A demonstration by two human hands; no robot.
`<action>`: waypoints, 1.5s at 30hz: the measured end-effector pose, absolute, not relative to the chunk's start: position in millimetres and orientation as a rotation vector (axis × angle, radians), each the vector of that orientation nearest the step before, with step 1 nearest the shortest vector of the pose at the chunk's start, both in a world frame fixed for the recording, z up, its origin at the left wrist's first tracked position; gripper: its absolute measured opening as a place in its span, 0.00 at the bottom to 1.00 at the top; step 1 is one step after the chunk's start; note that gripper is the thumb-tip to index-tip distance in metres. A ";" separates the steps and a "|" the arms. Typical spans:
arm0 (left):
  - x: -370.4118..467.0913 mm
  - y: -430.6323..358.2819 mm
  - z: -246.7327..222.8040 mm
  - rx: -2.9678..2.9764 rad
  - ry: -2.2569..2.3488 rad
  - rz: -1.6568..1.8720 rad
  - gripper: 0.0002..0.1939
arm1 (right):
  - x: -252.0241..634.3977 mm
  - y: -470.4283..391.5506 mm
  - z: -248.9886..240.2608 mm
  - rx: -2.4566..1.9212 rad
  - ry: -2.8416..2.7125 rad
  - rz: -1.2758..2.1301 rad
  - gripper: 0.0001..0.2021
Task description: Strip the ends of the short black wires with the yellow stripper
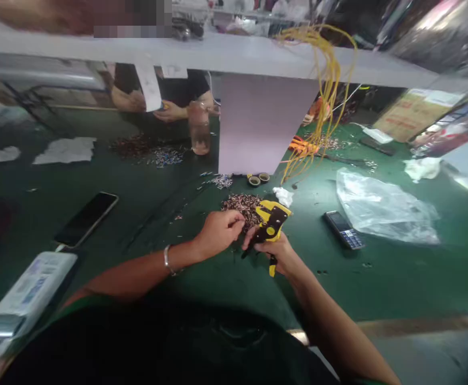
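Note:
My right hand (277, 251) grips a yellow and black crimping tool (270, 223) over the green table (378, 278). My left hand (220, 231) is closed, fingertips pinched near the tool's jaws; whatever small part it pinches is too tiny to make out. Just beyond both hands lies a pile of small metal terminals (242, 204). A bundle of yellow wires (327, 91) hangs from the white shelf (234, 53) above and trails onto the table.
A smartphone (86, 218) lies to the left, a keypad phone (343, 229) and a clear plastic bag (384, 207) to the right. Another person's hands (173, 111) work across the table near a bottle (199, 128). A white box (27, 291) sits at near left.

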State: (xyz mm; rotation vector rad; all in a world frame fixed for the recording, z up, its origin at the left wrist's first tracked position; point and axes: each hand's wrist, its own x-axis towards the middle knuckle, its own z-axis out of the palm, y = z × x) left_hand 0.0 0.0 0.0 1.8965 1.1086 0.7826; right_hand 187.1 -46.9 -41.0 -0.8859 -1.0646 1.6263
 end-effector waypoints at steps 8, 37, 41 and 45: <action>0.9 -5.4 6.5 1.739 1.030 0.784 0.09 | 182.1 -45.8 -43.9 -1.061 -1.145 1.331 0.11; 6.2 -11.3 7.3 1.167 0.901 0.670 0.15 | 169.7 -59.6 -36.3 -1.396 -1.862 0.064 0.17; 6.3 -11.0 8.2 1.178 0.889 0.681 0.17 | 168.4 -59.5 -37.6 -1.411 -1.850 0.082 0.17; 7.3 -10.4 8.0 1.170 0.875 0.702 0.17 | 166.7 -60.2 -37.5 -1.419 -1.826 0.121 0.17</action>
